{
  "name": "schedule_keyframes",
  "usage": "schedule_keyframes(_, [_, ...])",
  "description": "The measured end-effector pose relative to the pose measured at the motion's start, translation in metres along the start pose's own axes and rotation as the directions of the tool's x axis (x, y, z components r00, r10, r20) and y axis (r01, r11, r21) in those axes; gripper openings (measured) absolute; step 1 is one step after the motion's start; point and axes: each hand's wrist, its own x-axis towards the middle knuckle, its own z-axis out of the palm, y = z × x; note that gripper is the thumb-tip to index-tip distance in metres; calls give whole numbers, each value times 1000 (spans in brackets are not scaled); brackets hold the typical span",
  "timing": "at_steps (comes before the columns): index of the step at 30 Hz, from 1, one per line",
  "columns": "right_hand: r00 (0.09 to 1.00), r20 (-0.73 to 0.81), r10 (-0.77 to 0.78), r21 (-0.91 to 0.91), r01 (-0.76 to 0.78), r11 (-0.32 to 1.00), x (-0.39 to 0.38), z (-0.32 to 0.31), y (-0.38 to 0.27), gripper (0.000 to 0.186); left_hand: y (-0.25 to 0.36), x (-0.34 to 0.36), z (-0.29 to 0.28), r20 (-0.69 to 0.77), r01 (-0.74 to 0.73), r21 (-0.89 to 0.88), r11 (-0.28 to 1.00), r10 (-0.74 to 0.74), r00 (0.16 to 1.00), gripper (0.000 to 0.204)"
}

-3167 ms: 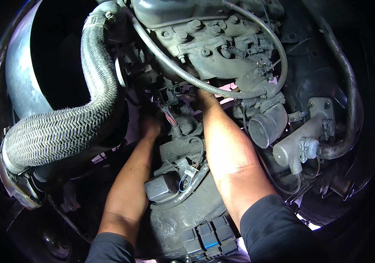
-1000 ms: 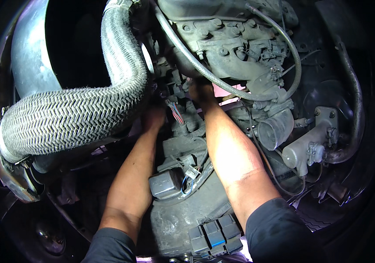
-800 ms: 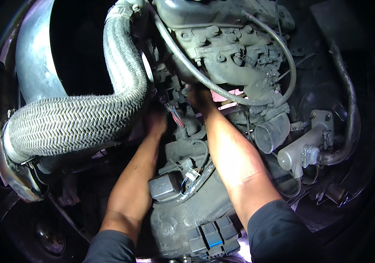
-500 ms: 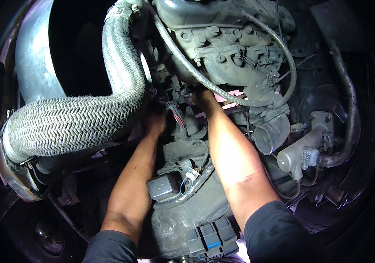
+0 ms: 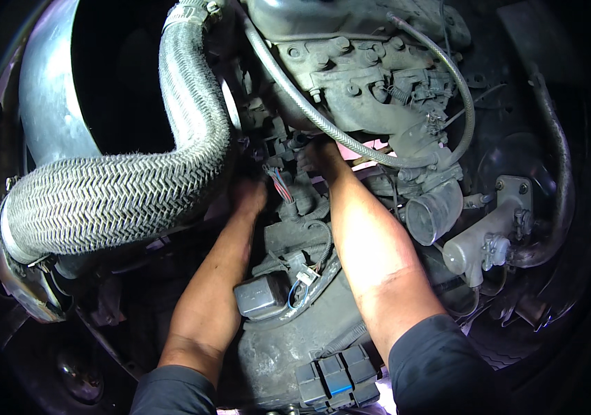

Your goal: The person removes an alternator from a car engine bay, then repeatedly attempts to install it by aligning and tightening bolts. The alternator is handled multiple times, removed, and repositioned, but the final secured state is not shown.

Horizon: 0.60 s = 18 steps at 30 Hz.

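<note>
Wires (image 5: 281,188), red among them, stand mid-scene between your two hands. Your left hand (image 5: 247,190) is just left of them, in shadow; your right hand (image 5: 324,158) is right and slightly farther in. Grip cannot be told for either — fingers dark or hidden. A hose (image 5: 294,102) loops past the right hand on its far side, in front of the engine (image 5: 357,19). Left: a thick braided pipe (image 5: 115,197). Nearer: a black box (image 5: 261,296) beside your left forearm (image 5: 205,297), a white connector (image 5: 306,277) to its right. Right: a grey cylinder (image 5: 465,254) — well apart from your hands.
</note>
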Motion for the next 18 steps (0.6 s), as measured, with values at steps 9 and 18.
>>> schedule_keyframes(9, [999,-24,33,28,-33,999,4,-1,9,14,6,13,-18,-170,-117,-100,988,99,980,71])
schedule_keyframes(18, [996,-86,6,69,0,998,-1,5,1,12,19,7,-45,62,-29,-68,997,33,998,70])
